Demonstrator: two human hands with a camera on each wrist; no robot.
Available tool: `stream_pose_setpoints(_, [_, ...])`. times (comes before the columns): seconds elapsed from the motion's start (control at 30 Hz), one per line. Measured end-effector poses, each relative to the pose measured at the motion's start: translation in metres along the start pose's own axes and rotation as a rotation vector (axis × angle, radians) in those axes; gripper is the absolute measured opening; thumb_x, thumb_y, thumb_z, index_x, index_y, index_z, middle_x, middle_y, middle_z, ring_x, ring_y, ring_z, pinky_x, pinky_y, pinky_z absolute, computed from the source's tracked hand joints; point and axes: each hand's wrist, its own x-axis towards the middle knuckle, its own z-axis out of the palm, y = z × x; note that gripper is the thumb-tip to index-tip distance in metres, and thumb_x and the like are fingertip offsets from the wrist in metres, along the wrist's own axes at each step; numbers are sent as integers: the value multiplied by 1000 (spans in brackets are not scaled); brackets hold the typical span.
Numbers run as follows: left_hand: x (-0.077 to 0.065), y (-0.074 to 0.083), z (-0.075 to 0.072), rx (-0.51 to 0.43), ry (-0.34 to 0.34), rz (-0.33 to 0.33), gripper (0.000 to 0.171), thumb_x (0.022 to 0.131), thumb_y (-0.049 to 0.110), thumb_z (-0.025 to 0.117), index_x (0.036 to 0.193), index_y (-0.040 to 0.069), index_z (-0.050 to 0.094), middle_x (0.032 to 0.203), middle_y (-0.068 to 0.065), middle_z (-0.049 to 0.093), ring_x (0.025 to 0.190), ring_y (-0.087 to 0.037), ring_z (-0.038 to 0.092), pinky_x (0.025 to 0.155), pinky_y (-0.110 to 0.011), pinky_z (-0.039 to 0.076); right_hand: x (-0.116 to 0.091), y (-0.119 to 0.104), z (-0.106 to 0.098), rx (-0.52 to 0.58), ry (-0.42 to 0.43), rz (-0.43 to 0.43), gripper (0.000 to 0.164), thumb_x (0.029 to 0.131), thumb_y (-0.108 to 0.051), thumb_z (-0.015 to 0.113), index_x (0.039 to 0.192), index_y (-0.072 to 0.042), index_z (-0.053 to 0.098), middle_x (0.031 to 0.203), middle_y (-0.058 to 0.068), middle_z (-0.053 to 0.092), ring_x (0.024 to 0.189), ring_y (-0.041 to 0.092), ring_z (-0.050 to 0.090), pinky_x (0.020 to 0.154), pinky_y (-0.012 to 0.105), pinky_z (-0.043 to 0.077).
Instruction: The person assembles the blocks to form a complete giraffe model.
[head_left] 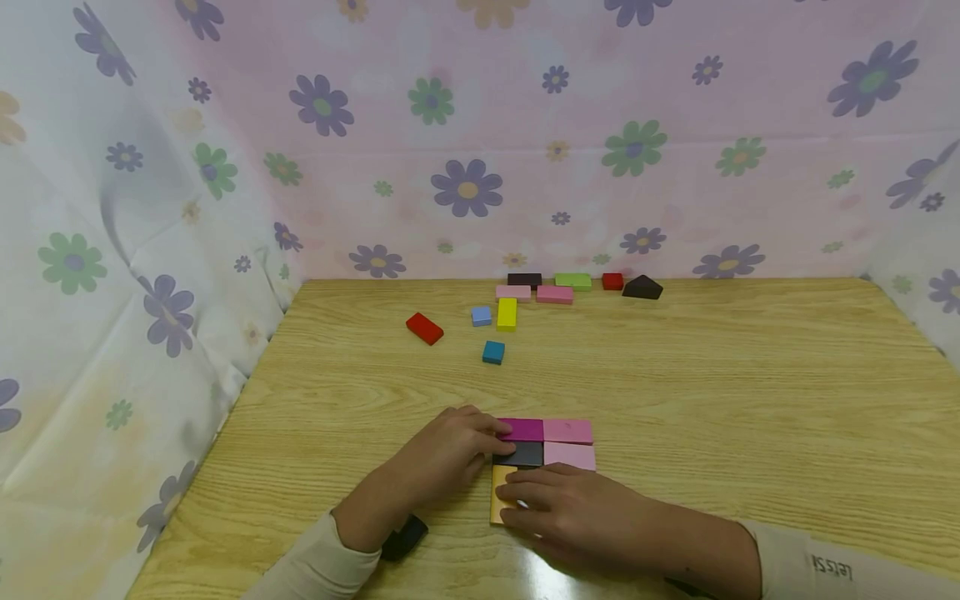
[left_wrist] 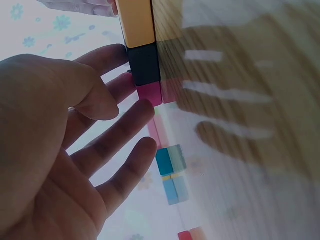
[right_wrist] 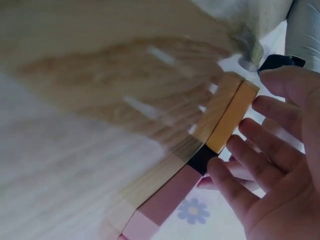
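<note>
A light wooden table (head_left: 750,400) is enclosed on the far side and at left and right by a pale pink and white cloth printed with purple and green flowers (head_left: 465,133). At the near edge, the right hand (head_left: 577,504) is laid flat with straight fingers on a yellow rectangular wooden block (head_left: 498,498), so nothing is gripped by it. The left hand (head_left: 442,454) is placed just to the left, its straight fingertips touching a black rectangular wooden block (head_left: 523,454) and a magenta rectangular wooden block (head_left: 522,430); nothing is clasped by it either. These three blocks are packed together with two pale pink rectangular wooden blocks (head_left: 568,443) set touching on their right. Well apart, near the far edge, loose blocks are scattered: a red rectangular block (head_left: 424,328), a yellow upright-lying block (head_left: 507,314), a teal cube (head_left: 492,352) and a dark brown triangular block (head_left: 642,288).
</note>
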Motion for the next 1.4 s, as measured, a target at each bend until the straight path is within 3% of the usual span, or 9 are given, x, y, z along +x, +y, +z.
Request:
stream_pose_setpoints(0.2, [0, -2, 1, -18, 5, 7, 31, 99, 8, 57, 119, 23, 75, 128, 6, 69, 120, -14, 63, 107, -37, 48, 0, 9, -6, -58, 122, -28, 26, 91, -27, 72, 116, -22, 69, 123, -4, 67, 117, 14, 63, 93, 30, 55])
stream_pose_setpoints(0.33, [0, -3, 0, -20, 17, 20, 32, 98, 7, 57, 119, 22, 75, 127, 5, 69, 119, -14, 64, 105, -37, 49, -1, 22, -16, -65, 153, -3, 33, 84, -22, 79, 116, -18, 72, 120, -3, 69, 113, 15, 65, 93, 32, 56])
stream_pose_setpoints(0.63, [1, -4, 1, -24, 24, 43, 32, 97, 5, 59, 119, 21, 75, 126, 4, 69, 118, -14, 65, 102, -37, 51, -1, 55, -39, -108, 37, 185, 39, 85, -23, 79, 122, -16, 70, 124, 4, 68, 117, 24, 64, 94, 42, 57])
stream_pose_setpoints(0.9, [-1, -3, 1, -27, 21, 28, 31, 97, 7, 59, 120, 21, 75, 126, 5, 69, 119, -14, 64, 104, -37, 51, 5, 97, -29, -197, -4, 279, 36, 87, -21, 77, 122, -11, 70, 127, 10, 67, 118, 28, 64, 95, 44, 56])
stream_pose_setpoints(1.07, [-2, -3, 1, -32, 22, 21, 31, 97, 7, 59, 119, 22, 75, 126, 5, 69, 119, -14, 64, 104, -37, 50, 16, 120, -17, -141, -60, 372, 37, 91, -18, 72, 126, -8, 68, 131, 14, 64, 121, 31, 62, 97, 47, 54])
stream_pose_setpoints(1.4, [-1, -2, 0, -40, 6, 15, 31, 98, 7, 59, 120, 22, 75, 128, 5, 69, 120, -15, 63, 105, -37, 50, 30, 157, 0, -6, -91, 514, 41, 96, -12, 63, 136, -3, 58, 139, 20, 58, 125, 38, 58, 102, 51, 51])
